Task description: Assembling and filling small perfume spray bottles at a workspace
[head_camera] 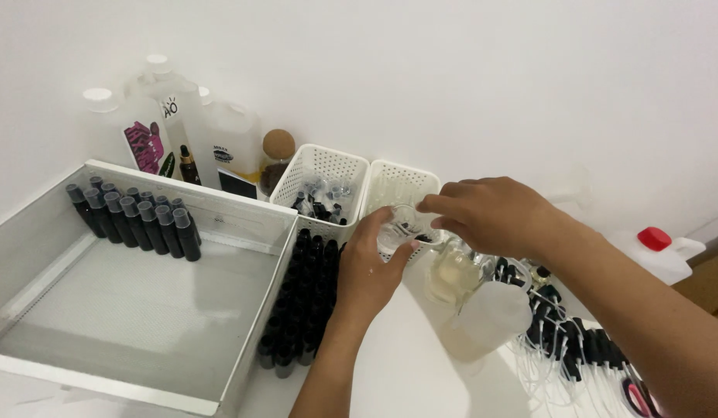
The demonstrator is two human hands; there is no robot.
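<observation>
Looking down through the head camera, a white tabletop (405, 371) runs up to a plain white wall (491, 77). On its left stands a shallow grey metal tray (127, 310) with a row of dark, grey-capped bottles (134, 220) lined along its far corner. Just right of the tray, black-capped small bottles (301, 302) stand packed in rows. Behind them sit two white perforated plastic baskets (328, 170), the left one holding small dark and clear parts. Against the wall are large translucent plastic jugs with white caps (181, 124) and a round cork-stoppered glass jar (277, 159). At far right lies a white container with a red cap (661, 251), partly cut off by the forearm, and a heap of black spray tops with thin clear tubes (568, 340) runs off the bottom edge.

The contents of the right basket are hard to make out behind the hands.

The small clear glass cup (398, 228) is held in front of the right basket, above the table; the left hand (371, 271) wraps around it from below, while the right hand (491, 213) pinches its rim with fingertips closed on it. Just beneath the right hand stands a clear glass flask of pale yellow liquid (452, 275), touching a soft translucent white plastic bottle (491, 317).
</observation>
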